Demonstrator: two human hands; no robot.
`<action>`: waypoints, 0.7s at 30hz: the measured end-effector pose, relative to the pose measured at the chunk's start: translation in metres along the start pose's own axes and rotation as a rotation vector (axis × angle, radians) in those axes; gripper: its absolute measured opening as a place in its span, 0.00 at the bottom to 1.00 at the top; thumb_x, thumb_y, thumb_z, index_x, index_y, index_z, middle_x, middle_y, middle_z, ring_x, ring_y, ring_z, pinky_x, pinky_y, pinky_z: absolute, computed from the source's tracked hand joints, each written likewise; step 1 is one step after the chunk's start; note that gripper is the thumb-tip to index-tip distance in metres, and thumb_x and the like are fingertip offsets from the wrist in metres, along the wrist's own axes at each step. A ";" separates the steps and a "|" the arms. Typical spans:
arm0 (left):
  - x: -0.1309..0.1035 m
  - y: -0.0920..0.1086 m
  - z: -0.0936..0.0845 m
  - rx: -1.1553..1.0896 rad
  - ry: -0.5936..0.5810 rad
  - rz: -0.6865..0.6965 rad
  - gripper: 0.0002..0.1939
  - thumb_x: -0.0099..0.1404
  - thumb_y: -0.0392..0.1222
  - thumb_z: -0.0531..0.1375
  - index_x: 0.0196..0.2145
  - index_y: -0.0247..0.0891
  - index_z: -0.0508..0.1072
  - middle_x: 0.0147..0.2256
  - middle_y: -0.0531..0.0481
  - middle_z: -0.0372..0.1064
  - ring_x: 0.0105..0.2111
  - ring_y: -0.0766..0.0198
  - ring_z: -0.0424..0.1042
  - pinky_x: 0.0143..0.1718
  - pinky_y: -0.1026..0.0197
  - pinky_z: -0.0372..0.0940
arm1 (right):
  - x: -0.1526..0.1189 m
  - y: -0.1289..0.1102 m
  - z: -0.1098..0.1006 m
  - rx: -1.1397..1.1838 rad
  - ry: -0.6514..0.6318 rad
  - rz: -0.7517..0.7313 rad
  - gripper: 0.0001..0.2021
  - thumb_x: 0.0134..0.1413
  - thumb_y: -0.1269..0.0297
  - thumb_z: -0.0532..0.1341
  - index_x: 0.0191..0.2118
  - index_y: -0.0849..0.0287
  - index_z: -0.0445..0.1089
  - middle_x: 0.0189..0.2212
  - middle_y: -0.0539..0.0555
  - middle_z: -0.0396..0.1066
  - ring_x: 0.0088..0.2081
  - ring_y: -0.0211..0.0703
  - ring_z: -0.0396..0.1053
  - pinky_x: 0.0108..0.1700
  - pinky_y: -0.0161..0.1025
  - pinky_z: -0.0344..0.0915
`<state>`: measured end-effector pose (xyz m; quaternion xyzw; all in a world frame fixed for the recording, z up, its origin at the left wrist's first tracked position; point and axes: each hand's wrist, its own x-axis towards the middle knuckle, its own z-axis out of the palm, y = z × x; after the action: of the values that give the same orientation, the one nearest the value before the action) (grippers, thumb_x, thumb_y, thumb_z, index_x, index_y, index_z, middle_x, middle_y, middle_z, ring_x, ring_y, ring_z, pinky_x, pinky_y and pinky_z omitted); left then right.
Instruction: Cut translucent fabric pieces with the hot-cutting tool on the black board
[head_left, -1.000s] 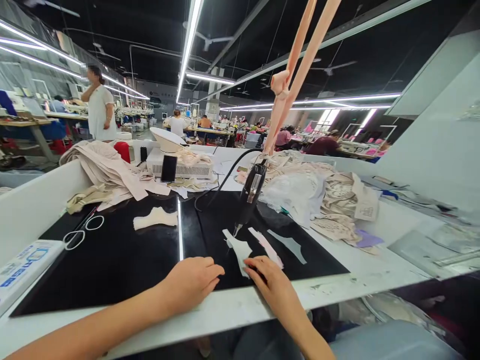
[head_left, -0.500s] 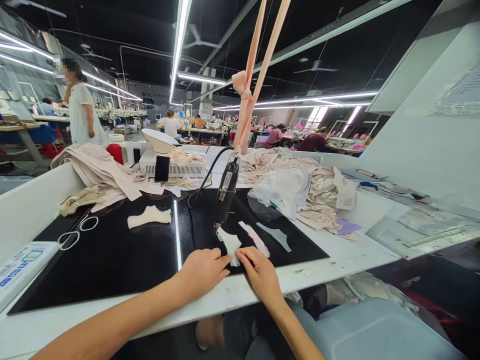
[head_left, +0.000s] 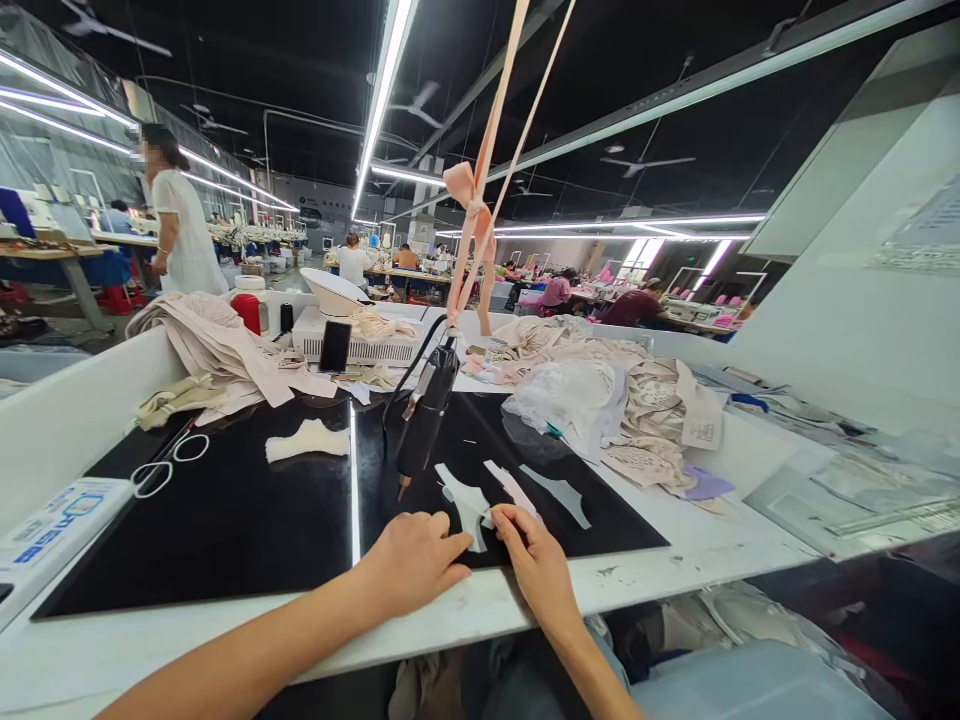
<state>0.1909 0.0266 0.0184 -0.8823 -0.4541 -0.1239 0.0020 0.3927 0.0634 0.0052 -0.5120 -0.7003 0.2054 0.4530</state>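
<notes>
A white cut fabric piece with curved edges lies on the black board. My left hand rests at its lower left, index fingertip on the fabric's lower end and thumb apart from it. My right hand is closed, thumb and index pinching a small bit at the piece's right edge. Just left of the fabric hangs a black handheld tool with a narrow copper-coloured tip, tilted and touched by neither hand. To the right lie a pale pink strip and a grey curved piece.
Peach straps hold up the tool. Scissors and a cream foam-like piece lie left on the board. Beige fabric heaps and a clear plastic bag sit behind. A person in white stands far left.
The black tool has swung left, its tip now off the white piece. My right hand has moved slightly right, apart from my left. The whole view has shifted a little.
</notes>
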 end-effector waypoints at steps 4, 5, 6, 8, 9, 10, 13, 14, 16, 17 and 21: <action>-0.001 0.000 0.000 -0.016 0.002 0.002 0.15 0.75 0.52 0.55 0.52 0.44 0.72 0.38 0.47 0.71 0.38 0.54 0.76 0.39 0.57 0.70 | 0.015 -0.010 -0.004 0.121 -0.002 0.071 0.24 0.56 0.37 0.59 0.35 0.55 0.76 0.21 0.51 0.75 0.19 0.44 0.69 0.25 0.41 0.67; -0.001 0.000 0.000 -0.021 0.001 0.003 0.15 0.75 0.52 0.55 0.51 0.43 0.73 0.38 0.47 0.71 0.38 0.54 0.76 0.39 0.57 0.70 | 0.021 -0.013 -0.005 0.157 0.001 0.084 0.24 0.55 0.37 0.60 0.35 0.56 0.75 0.21 0.51 0.75 0.18 0.43 0.68 0.23 0.40 0.67; -0.001 0.000 0.000 -0.028 -0.001 0.004 0.15 0.75 0.51 0.55 0.51 0.43 0.73 0.39 0.47 0.71 0.38 0.54 0.76 0.39 0.56 0.70 | 0.028 -0.015 -0.006 0.196 0.012 0.093 0.25 0.54 0.37 0.60 0.36 0.56 0.75 0.22 0.52 0.77 0.18 0.43 0.69 0.23 0.40 0.68; 0.000 -0.001 0.001 -0.046 -0.004 0.005 0.14 0.75 0.51 0.55 0.50 0.42 0.73 0.39 0.46 0.71 0.38 0.53 0.76 0.40 0.56 0.70 | 0.044 -0.020 -0.007 0.273 0.054 0.100 0.25 0.53 0.35 0.61 0.35 0.56 0.73 0.32 0.57 0.80 0.24 0.45 0.75 0.26 0.41 0.72; 0.000 -0.001 0.001 -0.058 -0.005 0.005 0.14 0.75 0.51 0.55 0.51 0.42 0.73 0.39 0.46 0.72 0.38 0.53 0.76 0.40 0.55 0.71 | 0.052 -0.022 -0.007 0.308 0.078 0.099 0.25 0.53 0.35 0.62 0.35 0.56 0.72 0.37 0.59 0.81 0.28 0.48 0.78 0.29 0.41 0.74; 0.000 -0.001 0.002 -0.073 -0.008 0.004 0.14 0.75 0.50 0.55 0.51 0.42 0.73 0.39 0.46 0.72 0.38 0.53 0.76 0.40 0.55 0.71 | 0.059 -0.024 -0.008 0.340 0.099 0.095 0.25 0.53 0.35 0.62 0.36 0.56 0.72 0.41 0.60 0.80 0.33 0.50 0.80 0.31 0.42 0.76; 0.000 -0.001 0.002 -0.139 -0.014 -0.014 0.14 0.74 0.49 0.56 0.50 0.41 0.74 0.38 0.45 0.72 0.37 0.52 0.75 0.40 0.54 0.70 | 0.074 -0.031 -0.010 0.410 0.140 0.066 0.24 0.54 0.37 0.63 0.37 0.55 0.71 0.44 0.60 0.79 0.44 0.53 0.80 0.41 0.44 0.78; 0.000 -0.001 0.002 -0.169 -0.015 -0.023 0.14 0.73 0.49 0.56 0.50 0.41 0.74 0.38 0.45 0.72 0.38 0.52 0.75 0.41 0.53 0.70 | 0.075 -0.033 -0.012 0.425 0.145 0.054 0.23 0.54 0.37 0.63 0.37 0.55 0.71 0.44 0.59 0.79 0.45 0.52 0.79 0.43 0.44 0.77; -0.001 -0.001 0.002 -0.244 -0.014 -0.038 0.15 0.73 0.48 0.57 0.51 0.41 0.75 0.39 0.44 0.72 0.39 0.50 0.74 0.43 0.52 0.69 | 0.074 -0.037 -0.015 0.442 0.143 0.025 0.22 0.55 0.39 0.64 0.37 0.55 0.71 0.42 0.57 0.79 0.46 0.51 0.79 0.46 0.44 0.77; -0.001 -0.002 0.002 -0.292 -0.013 -0.042 0.15 0.73 0.48 0.57 0.52 0.41 0.75 0.39 0.43 0.72 0.40 0.50 0.74 0.45 0.51 0.69 | 0.070 -0.040 -0.018 0.443 0.138 0.011 0.21 0.55 0.40 0.65 0.37 0.55 0.72 0.41 0.57 0.79 0.45 0.49 0.78 0.46 0.43 0.76; -0.004 -0.012 -0.001 -0.554 -0.001 -0.079 0.17 0.73 0.44 0.54 0.56 0.43 0.75 0.42 0.44 0.73 0.43 0.52 0.73 0.51 0.51 0.65 | 0.043 -0.048 -0.026 0.437 0.086 -0.033 0.18 0.59 0.43 0.64 0.37 0.55 0.74 0.36 0.55 0.78 0.37 0.45 0.76 0.44 0.40 0.75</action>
<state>0.1790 0.0299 0.0171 -0.8308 -0.4371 -0.2429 -0.2446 0.3861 0.0789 0.0725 -0.3986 -0.6275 0.3227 0.5859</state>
